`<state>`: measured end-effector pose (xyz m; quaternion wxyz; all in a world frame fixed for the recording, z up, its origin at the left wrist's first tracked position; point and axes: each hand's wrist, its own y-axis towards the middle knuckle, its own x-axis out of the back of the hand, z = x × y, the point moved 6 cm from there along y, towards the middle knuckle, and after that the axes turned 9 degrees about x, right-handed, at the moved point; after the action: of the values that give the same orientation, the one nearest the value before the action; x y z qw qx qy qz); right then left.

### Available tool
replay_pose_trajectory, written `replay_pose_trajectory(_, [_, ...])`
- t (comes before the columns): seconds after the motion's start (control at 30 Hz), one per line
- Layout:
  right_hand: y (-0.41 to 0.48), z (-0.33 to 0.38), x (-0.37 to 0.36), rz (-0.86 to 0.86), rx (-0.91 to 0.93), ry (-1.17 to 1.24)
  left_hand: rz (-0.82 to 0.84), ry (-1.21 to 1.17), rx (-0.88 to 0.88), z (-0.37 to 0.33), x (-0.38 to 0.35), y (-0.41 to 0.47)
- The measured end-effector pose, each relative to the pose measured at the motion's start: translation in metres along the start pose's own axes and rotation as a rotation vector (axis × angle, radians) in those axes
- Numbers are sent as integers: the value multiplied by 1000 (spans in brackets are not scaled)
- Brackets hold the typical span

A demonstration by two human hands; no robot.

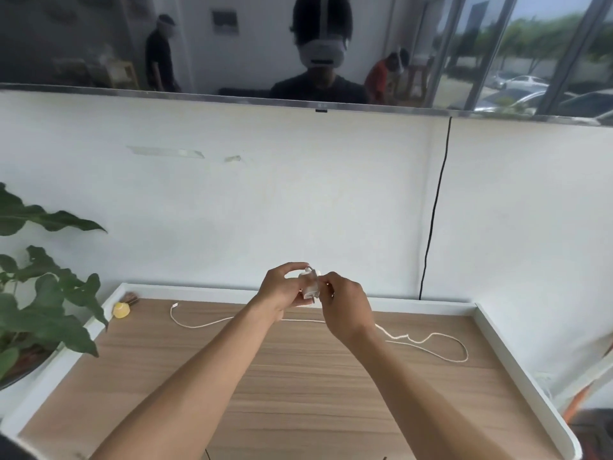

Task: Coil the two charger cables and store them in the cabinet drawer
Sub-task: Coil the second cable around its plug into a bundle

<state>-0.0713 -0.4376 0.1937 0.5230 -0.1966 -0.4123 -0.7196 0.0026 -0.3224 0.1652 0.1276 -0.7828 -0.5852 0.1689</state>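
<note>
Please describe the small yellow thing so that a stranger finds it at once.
Look at the wooden tabletop with the raised white rim. Go to its far left corner, beside the green plant. The small yellow object lies there, left of the end of the white cable, the only yellow thing on the top.

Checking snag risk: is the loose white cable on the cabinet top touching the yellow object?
Apart. Head view shows a plain gap between the white cable at its end and the yellow object.
</note>
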Motion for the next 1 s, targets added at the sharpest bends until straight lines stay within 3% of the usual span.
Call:
replay_pose_trajectory(0.13, [-13, -2, -12, -85, 50, 108, 21, -125, 64, -7, 4, 2])
replay_pose_trajectory(0.6, [-23, -26, -23, -156, -102, 550, 174, -100, 41, -22, -10, -12])
replay_pose_trajectory(0.77, [-11, -38, -21, 32, -106, 533, 195, 106, -59, -28, -10, -19])
replay_pose_trajectory(1.0, [10, -38, 0, 463, -33, 134, 362, 502, -137, -26, -13, -34])
